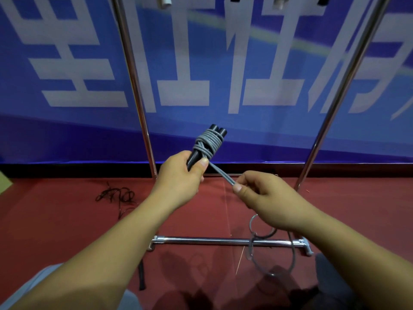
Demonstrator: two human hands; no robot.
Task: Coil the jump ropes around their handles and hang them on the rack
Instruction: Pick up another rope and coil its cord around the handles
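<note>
**Grey rope half-wound on black handles**

The left hand (182,173) has its grip closed around two black cylindrical plastic handles (215,132), held side by side and tilted, in front of the chrome metal rack (223,240). A grey jump rope (209,143) is coiled around them. The right hand (266,198) pinches the taut doubled strand; its slack loops hang to the red floor (67,224). A dark tangled rope (116,195) lies left.

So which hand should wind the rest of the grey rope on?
Right. The right hand already pinches the free grey rope, while the left hand grips the black handles.
</note>
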